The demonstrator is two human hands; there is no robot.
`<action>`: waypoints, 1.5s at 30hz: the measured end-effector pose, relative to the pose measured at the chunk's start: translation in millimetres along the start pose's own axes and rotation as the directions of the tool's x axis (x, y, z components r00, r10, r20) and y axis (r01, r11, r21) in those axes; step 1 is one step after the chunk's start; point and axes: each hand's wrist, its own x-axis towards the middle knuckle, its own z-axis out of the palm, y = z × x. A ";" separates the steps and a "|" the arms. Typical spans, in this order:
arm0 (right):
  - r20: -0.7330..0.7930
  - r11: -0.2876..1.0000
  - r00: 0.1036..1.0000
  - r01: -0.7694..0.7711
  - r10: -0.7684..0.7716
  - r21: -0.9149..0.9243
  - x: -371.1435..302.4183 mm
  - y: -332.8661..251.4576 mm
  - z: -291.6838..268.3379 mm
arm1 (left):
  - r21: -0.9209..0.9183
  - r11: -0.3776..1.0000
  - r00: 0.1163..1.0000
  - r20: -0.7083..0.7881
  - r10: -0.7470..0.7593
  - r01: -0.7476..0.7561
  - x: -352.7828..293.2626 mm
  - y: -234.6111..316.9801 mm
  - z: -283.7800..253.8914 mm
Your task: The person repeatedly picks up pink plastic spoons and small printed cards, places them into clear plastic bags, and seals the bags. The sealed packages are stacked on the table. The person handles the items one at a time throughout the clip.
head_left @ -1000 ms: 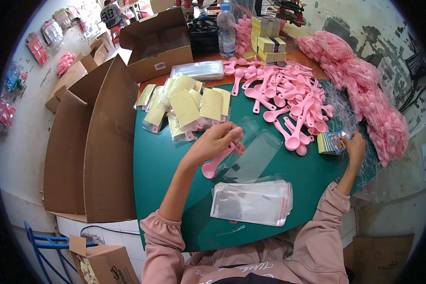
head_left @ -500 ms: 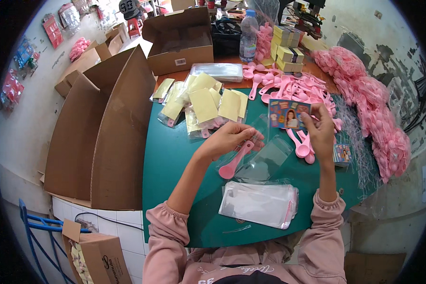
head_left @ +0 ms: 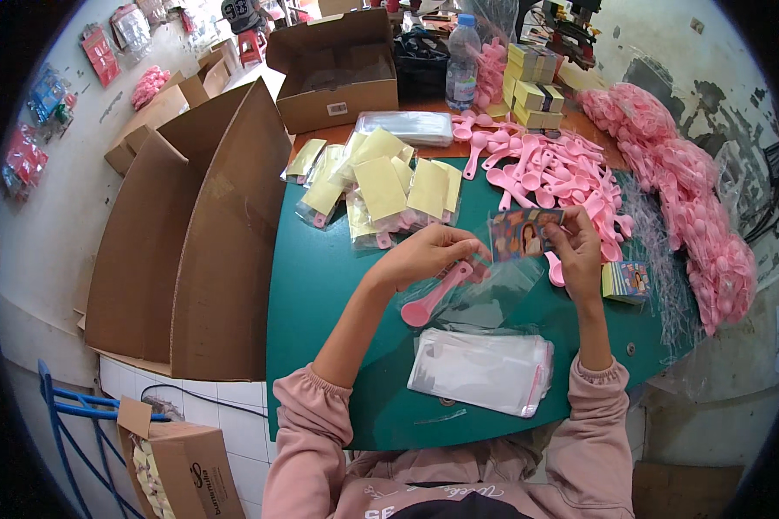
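Note:
My left hand point(head_left: 437, 253) is closed on a clear plastic bag point(head_left: 485, 303) that has a pink spoon point(head_left: 434, 296) in it, bowl toward me. In my right hand point(head_left: 575, 246), thumb and fingers pinch a printed card point(head_left: 519, 233) by its right end. The card's left end meets the bag close to my left fingertips; whether it is inside the bag I cannot tell. Below my hands lies a stack of empty clear bags point(head_left: 483, 370). A stack of similar cards point(head_left: 627, 280) sits right of my right wrist. Loose pink spoons point(head_left: 550, 173) are heaped beyond my hands.
Filled bags with yellow cards point(head_left: 379, 190) are piled at the far left of the green table point(head_left: 320, 346). A tall cardboard box point(head_left: 225, 233) stands left. Behind are an open carton point(head_left: 337, 108), a water bottle point(head_left: 462, 65) and card bundles point(head_left: 537, 108). Bagged pink spoons point(head_left: 666, 173) line the right.
My right hand has brought the card lower and toward me, down to the bag by my left fingers. The card now tilts flatter. My left hand keeps its hold on the bag.

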 end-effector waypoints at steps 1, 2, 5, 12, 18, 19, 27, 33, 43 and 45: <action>0.064 1.000 0.998 -0.013 0.013 -0.007 -2.0 1.5 0.0 | 0.043 0.999 0.999 -0.048 -0.011 0.013 -1.7 2.5 0.4; 0.064 1.000 0.998 -0.012 0.013 -0.005 -3.4 1.9 -0.1 | 0.084 0.996 0.995 -0.096 -0.019 0.027 -2.6 4.3 0.5; 0.125 0.986 0.991 -0.020 0.041 -0.165 -7.1 -4.0 0.7 | 0.100 0.994 0.993 -0.111 -0.039 0.050 -2.9 3.5 2.5; 0.108 0.961 0.992 -0.033 0.064 -0.273 -10.2 -14.5 5.4 | 0.126 0.991 0.993 -0.120 -0.021 0.036 1.0 -6.9 0.3; 0.467 0.947 0.850 -0.103 0.243 -0.305 -15.4 -6.2 8.9 | 0.427 0.904 0.998 -0.053 0.020 0.005 1.8 1.9 21.5; 0.529 0.923 0.813 -0.026 0.243 -0.384 -16.8 -6.4 11.1 | 0.521 0.851 0.994 -0.043 0.100 -0.064 3.2 -6.5 22.8; 0.455 0.962 0.850 -0.203 0.265 -0.180 -15.6 9.6 -0.7 | 0.660 0.746 0.990 0.022 -0.139 0.090 -7.6 17.6 14.6; 0.309 0.928 0.875 -0.358 0.372 -0.106 -11.8 -9.8 11.9 | 0.385 0.921 0.997 0.075 0.022 -0.050 -16.5 -1.2 -22.2; 0.249 0.894 0.875 -0.443 0.416 0.063 -12.7 10.5 1.5 | 0.168 0.982 0.994 -0.056 0.093 -0.082 -14.7 2.6 -20.2; 0.295 0.885 0.850 -0.465 0.436 0.033 -12.8 7.2 -0.3 | 0.186 0.978 0.992 -0.068 0.109 -0.094 -12.4 -3.0 -22.2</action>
